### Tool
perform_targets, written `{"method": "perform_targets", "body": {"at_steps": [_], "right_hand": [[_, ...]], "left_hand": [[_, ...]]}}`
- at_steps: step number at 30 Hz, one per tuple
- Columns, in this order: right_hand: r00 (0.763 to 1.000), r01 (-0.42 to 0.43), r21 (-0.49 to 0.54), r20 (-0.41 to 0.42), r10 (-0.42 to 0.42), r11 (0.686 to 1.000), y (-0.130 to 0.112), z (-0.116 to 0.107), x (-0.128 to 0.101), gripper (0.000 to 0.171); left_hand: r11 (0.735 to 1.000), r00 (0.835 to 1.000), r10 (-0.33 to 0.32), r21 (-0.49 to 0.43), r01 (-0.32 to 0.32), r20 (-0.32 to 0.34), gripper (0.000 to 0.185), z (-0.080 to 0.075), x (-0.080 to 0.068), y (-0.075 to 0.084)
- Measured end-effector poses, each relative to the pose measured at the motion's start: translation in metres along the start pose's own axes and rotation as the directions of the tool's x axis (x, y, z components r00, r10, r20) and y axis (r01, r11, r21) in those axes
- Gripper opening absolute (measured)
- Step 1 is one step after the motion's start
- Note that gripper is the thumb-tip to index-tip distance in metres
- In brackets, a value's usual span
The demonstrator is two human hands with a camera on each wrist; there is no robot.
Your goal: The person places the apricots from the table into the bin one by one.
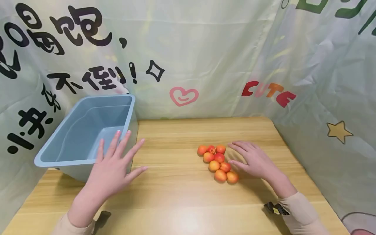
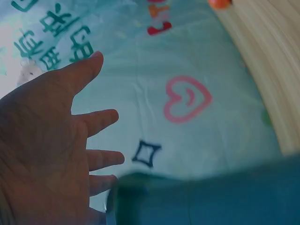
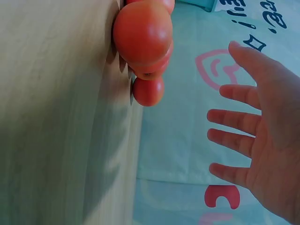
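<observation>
Several small round orange-red fruits (image 1: 214, 166), apricot-like in the head view, lie clustered on the wooden table (image 1: 173, 192). Just right of them hovers my right hand (image 1: 255, 160), fingers extended toward the cluster and holding nothing. The right wrist view shows this hand (image 3: 272, 126) with spread fingers, and one large fruit (image 3: 143, 33) close to the camera. My left hand (image 1: 113, 166), fingers spread wide, overlaps the near right corner of a blue plastic bin (image 1: 66, 163) in the head view. Nothing is in the left palm (image 2: 42, 145).
The bin stands at the table's left, its inside partly hidden by my left hand. A pale printed curtain (image 1: 205, 58) rises behind the table and along both sides. Dark straps (image 1: 276, 209) sit at both wrists.
</observation>
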State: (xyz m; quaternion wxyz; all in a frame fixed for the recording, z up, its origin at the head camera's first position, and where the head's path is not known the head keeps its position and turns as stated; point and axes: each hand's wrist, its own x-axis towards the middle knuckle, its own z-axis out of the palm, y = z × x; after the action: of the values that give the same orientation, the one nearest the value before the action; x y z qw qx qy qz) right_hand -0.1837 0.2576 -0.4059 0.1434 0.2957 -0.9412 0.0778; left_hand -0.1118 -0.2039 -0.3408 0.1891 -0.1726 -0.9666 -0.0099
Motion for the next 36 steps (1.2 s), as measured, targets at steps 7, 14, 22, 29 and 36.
{"method": "perform_targets", "body": {"at_steps": [7,14,22,29,36], "right_hand": [[0.997,0.071,0.011,-0.022,-0.070,0.997,-0.005,-0.001,-0.010,0.063],[0.996,0.093,0.020,0.010,-0.093,0.995,-0.011,0.003,-0.025,0.061],[0.990,0.143,0.019,0.007,-0.143,0.990,-0.019,0.006,-0.032,0.058],[0.978,0.207,-0.019,0.023,-0.207,0.978,-0.026,0.012,-0.035,0.047],[0.979,0.197,-0.006,0.058,-0.196,0.980,-0.030,0.016,-0.035,0.040]], "left_hand": [[0.989,0.988,-0.139,-0.029,0.142,0.071,0.088,-0.002,-0.016,-0.034],[0.965,0.959,-0.247,-0.057,0.257,0.140,0.090,-0.008,-0.029,-0.065],[0.953,0.947,-0.270,-0.093,0.289,0.171,0.090,-0.011,-0.036,-0.084],[0.956,0.950,-0.268,-0.079,0.283,0.160,0.085,-0.009,-0.037,-0.085],[0.957,0.954,-0.270,-0.076,0.281,0.131,0.083,-0.007,-0.038,-0.084]]}}
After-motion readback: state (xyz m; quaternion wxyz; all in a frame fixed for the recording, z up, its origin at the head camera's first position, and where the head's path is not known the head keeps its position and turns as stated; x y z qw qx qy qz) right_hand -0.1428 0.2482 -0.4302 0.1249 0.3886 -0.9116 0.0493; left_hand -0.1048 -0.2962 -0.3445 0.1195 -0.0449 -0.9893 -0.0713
